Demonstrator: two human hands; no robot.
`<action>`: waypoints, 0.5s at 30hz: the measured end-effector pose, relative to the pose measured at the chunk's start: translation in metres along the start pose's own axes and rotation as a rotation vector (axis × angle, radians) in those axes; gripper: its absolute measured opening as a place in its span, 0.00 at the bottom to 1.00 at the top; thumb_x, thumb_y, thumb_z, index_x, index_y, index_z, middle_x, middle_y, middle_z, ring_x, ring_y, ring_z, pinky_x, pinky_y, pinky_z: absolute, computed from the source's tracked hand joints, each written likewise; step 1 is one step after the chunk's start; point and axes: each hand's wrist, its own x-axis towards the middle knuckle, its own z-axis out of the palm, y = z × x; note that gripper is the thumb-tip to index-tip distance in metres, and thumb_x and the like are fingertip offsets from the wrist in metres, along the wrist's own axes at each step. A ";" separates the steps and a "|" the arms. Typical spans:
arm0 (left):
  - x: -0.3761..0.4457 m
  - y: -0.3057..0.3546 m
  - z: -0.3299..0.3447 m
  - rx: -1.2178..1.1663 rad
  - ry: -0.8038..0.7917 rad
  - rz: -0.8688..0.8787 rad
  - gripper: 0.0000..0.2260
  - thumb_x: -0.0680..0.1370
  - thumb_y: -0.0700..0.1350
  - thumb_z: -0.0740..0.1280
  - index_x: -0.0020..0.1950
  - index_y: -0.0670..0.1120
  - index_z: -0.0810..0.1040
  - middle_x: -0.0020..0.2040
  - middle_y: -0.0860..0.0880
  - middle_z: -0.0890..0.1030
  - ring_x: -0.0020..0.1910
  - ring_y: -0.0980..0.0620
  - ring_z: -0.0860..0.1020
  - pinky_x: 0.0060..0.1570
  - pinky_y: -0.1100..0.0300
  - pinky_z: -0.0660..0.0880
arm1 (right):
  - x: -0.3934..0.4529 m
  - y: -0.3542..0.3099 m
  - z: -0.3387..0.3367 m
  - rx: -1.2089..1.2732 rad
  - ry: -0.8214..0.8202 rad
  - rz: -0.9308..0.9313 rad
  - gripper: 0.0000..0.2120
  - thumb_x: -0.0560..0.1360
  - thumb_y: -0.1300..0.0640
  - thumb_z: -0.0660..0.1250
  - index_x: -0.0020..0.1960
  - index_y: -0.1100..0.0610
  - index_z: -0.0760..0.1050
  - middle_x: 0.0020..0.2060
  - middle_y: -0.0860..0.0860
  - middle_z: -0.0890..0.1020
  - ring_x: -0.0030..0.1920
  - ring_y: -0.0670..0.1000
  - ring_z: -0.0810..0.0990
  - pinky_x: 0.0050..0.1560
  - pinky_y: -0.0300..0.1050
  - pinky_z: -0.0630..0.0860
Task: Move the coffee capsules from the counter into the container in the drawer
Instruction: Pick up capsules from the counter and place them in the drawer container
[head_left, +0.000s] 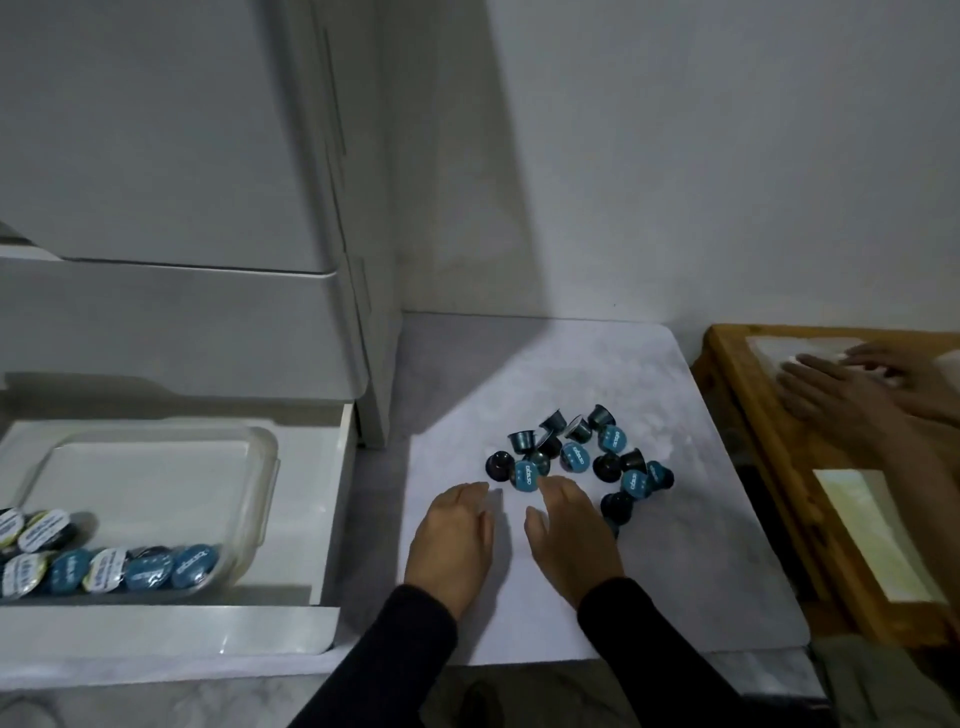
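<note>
Several dark coffee capsules with teal lids lie in a loose heap on the pale counter. My left hand hovers palm down just left of the heap, fingers relaxed and empty. My right hand reaches over the near edge of the heap, its fingertips close to a teal-lidded capsule, holding nothing. At the lower left the white drawer stands pulled out. In it sits a clear plastic container with a row of capsules along its near side.
White cabinet fronts rise above the drawer. A wooden tray stands right of the counter, and another person's hands rest on a white sheet there. The white wall closes the back.
</note>
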 end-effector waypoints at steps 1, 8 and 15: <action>0.007 0.000 0.005 -0.007 -0.014 0.000 0.13 0.78 0.40 0.60 0.60 0.46 0.77 0.57 0.47 0.79 0.55 0.51 0.76 0.56 0.65 0.69 | 0.005 0.004 0.004 0.024 -0.016 0.033 0.20 0.76 0.60 0.60 0.66 0.63 0.68 0.64 0.58 0.73 0.66 0.55 0.71 0.65 0.43 0.66; 0.049 -0.002 0.034 -0.099 0.035 -0.032 0.10 0.73 0.39 0.61 0.46 0.52 0.78 0.43 0.56 0.78 0.43 0.58 0.74 0.42 0.69 0.68 | 0.027 0.018 0.021 0.130 -0.072 0.086 0.18 0.77 0.60 0.58 0.66 0.58 0.69 0.62 0.57 0.74 0.62 0.55 0.72 0.61 0.47 0.70; 0.073 -0.009 0.046 -0.152 0.025 -0.029 0.13 0.73 0.36 0.64 0.52 0.49 0.80 0.49 0.54 0.80 0.49 0.57 0.76 0.49 0.73 0.66 | 0.036 0.026 0.026 0.258 -0.058 0.108 0.14 0.76 0.61 0.62 0.60 0.57 0.76 0.53 0.57 0.79 0.54 0.54 0.77 0.56 0.41 0.71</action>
